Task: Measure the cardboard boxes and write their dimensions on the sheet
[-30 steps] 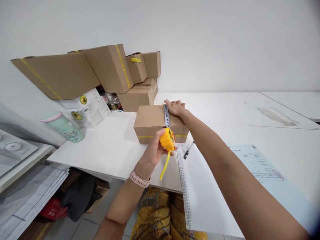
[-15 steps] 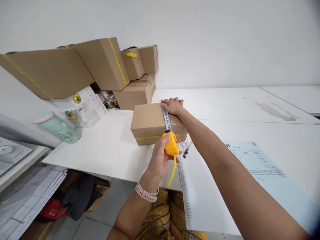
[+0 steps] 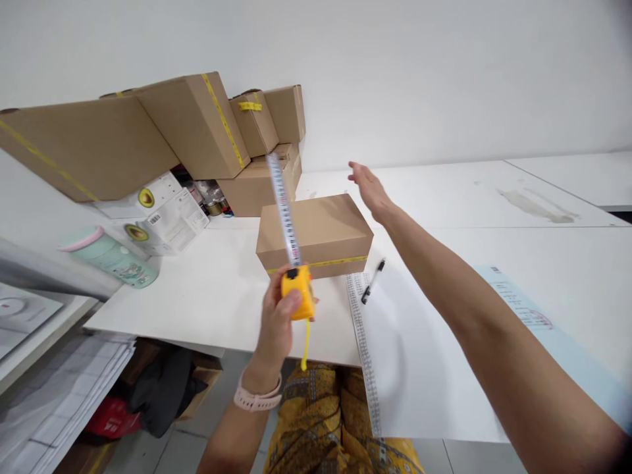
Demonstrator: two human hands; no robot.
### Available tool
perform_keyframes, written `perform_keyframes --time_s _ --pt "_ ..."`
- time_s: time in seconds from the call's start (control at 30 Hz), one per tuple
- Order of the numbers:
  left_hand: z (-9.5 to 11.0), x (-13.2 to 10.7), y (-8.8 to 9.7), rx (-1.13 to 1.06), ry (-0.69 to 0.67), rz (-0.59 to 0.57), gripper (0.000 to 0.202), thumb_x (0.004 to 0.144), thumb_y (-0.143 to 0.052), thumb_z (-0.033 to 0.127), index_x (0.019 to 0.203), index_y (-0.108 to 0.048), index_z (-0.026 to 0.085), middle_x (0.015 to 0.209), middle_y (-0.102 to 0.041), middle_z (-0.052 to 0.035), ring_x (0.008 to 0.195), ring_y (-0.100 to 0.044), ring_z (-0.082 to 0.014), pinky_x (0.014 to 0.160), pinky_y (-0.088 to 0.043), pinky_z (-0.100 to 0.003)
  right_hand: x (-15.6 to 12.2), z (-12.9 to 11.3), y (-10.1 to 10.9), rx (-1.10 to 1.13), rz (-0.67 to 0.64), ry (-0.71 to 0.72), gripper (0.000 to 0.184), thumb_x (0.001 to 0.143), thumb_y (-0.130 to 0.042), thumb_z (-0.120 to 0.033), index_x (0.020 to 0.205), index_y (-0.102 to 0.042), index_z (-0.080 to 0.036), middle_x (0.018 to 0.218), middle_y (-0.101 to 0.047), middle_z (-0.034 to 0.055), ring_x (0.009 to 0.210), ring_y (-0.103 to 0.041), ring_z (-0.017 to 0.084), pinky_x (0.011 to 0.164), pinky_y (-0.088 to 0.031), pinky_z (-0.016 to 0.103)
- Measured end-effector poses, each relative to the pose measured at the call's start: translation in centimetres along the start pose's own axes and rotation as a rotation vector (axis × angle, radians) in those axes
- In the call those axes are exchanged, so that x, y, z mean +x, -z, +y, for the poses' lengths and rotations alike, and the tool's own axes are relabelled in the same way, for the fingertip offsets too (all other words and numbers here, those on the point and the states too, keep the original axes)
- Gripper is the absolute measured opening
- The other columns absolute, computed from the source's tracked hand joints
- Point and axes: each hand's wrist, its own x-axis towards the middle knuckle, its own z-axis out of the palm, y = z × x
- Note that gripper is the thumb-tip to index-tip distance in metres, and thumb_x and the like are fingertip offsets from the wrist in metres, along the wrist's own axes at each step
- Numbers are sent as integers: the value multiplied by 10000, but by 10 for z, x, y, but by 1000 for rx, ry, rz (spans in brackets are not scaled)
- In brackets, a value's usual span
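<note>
My left hand (image 3: 277, 321) grips a yellow tape measure (image 3: 298, 300) in front of a small cardboard box (image 3: 320, 232) with a yellow tape band. The measure's white blade (image 3: 283, 207) sticks up and away, free at its far end. My right hand (image 3: 369, 189) hovers just above the box's far right corner, fingers spread, holding nothing. A black pen (image 3: 372, 281) lies on the white table (image 3: 212, 296) right of the box.
A pile of taped cardboard boxes (image 3: 192, 125) leans against the wall at back left, over white avocado-print cartons (image 3: 162, 214) and a mint bottle (image 3: 111, 257). A long ruler (image 3: 364, 349) and a printed blue sheet (image 3: 523, 309) lie to the right.
My right hand let go of the blade's end and lifted off the box. The blade swung up off the box top. My left hand moved left with the tape measure.
</note>
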Motion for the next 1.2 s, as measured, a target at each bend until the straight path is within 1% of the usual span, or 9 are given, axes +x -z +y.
perform_keyframes --time_s 0.13,0.23,0.3,0.43,0.63,0.73,0.8,1.0,1.2 --pt "-3 8 55 158 -191 191 586 681 -799 418 1172 -543 225 998 -647 -28 651 -683 -155 465 -537 -230 -53 19 32 39 -54 -175 780 958 -261 -728 1457 -515 -185 1287 -655 164 1111 -638 290 1027 -492 479" --pt "-4 26 76 162 -108 155 481 702 -747 424 1072 -549 190 923 -628 -14 606 -671 -143 444 -518 -224 -90 25 36 59 -256 -184 749 964 -269 -723 1540 -419 -269 1392 -599 140 1093 -655 281 938 -559 447" --pt "2 39 79 139 -62 113 461 683 -742 434 1013 -545 180 893 -630 -10 568 -655 -134 419 -499 -218 -102 21 33 42 -302 -150 696 957 -355 -706 1531 -431 -321 1507 -503 117 1184 -619 286 939 -566 426" --pt "34 63 72 130 -104 60 476 658 -748 467 978 -566 166 837 -644 -13 539 -623 -125 364 -438 -188 -90 1 31 1 -200 -81 669 873 -577 -683 1424 -547 -304 1528 -468 111 1219 -587 278 974 -542 407" --pt "67 84 57 189 -148 42 443 666 -762 470 929 -590 157 861 -638 -29 534 -595 -118 362 -442 -204 -51 -14 20 23 -15 -95 565 835 -572 -732 1038 -635 -208 1108 -705 113 971 -653 259 794 -549 382" --pt "56 63 47 217 -244 97 458 680 -785 435 1008 -588 183 905 -625 -19 557 -583 -113 377 -457 -201 -46 -10 13 68 29 -70 547 832 -576 -710 1040 -623 -207 1103 -706 102 947 -649 247 757 -537 362" --pt "40 39 37 201 -289 51 510 697 -803 423 1103 -579 211 963 -631 -25 612 -586 -114 434 -492 -199 -45 -10 12 69 21 5 488 859 -572 -634 1069 -629 -197 1155 -701 101 976 -643 242 782 -528 360" --pt "-15 -10 6 144 -43 -267 548 729 -796 458 1170 -568 227 956 -623 -32 717 -585 -135 577 -538 -233 -36 -34 15 -327 -28 273 308 927 -419 -276 1054 -685 -187 1146 -720 94 1048 -620 266 921 -447 407" --pt "-37 -11 -3 99 60 -244 501 738 -762 475 1127 -566 226 994 -630 -33 708 -575 -131 576 -520 -237 -43 -42 2 -635 18 400 452 957 -273 -152 1248 -612 -223 1186 -681 109 1088 -561 294 948 -355 430"
